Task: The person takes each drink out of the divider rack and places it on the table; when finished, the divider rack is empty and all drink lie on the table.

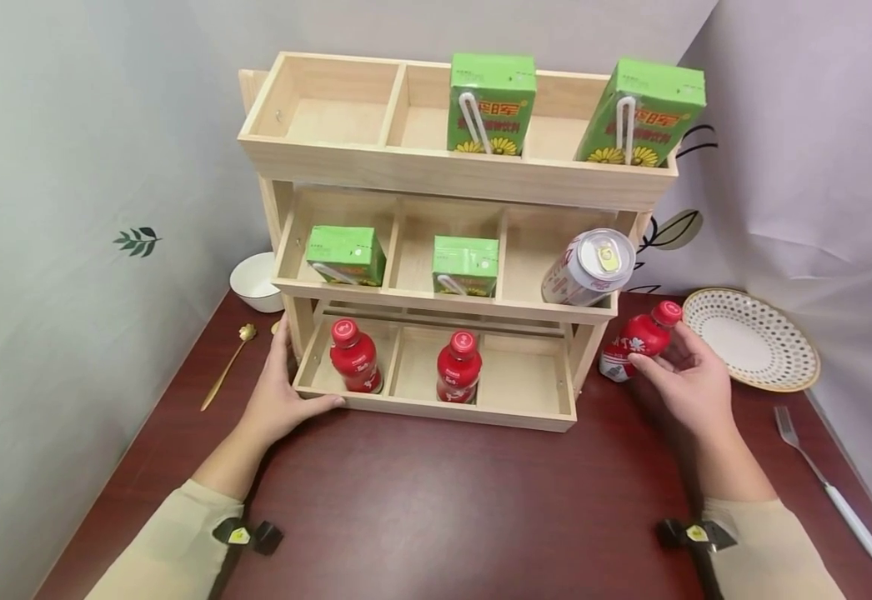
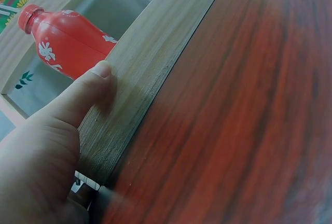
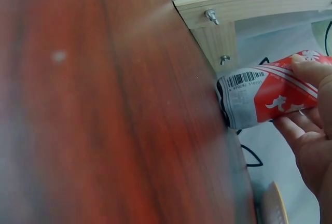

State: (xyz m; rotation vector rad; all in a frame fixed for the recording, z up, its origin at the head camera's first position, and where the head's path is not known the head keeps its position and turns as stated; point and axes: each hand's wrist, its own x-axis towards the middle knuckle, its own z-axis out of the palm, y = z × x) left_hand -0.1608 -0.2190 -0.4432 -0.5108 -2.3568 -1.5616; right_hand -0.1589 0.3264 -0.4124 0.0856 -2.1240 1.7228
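A three-tier wooden shelf (image 1: 436, 408) stands on the table. My left hand (image 1: 280, 398) holds its lower left corner, the thumb (image 2: 98, 73) lying along the front board and the fingers partly hidden at the side. To the right of the shelf, my right hand (image 1: 687, 379) grips a red bottle (image 1: 642, 337) with a red cap, thumb on the near side. The bottle leans a little, and its grey base with a barcode shows close to the tabletop in the right wrist view. Two similar red bottles, one on the left (image 1: 356, 358) and one in the middle (image 1: 459, 369), stand in the bottom tier.
Green drink cartons (image 1: 492, 104) with straws stand in the top and middle tiers. A silver can (image 1: 589, 267) leans in the middle tier's right compartment. Left of the shelf are a white bowl (image 1: 256, 282) and gold spoon (image 1: 228, 367); at right, a patterned plate (image 1: 751, 337) and fork (image 1: 829, 492).
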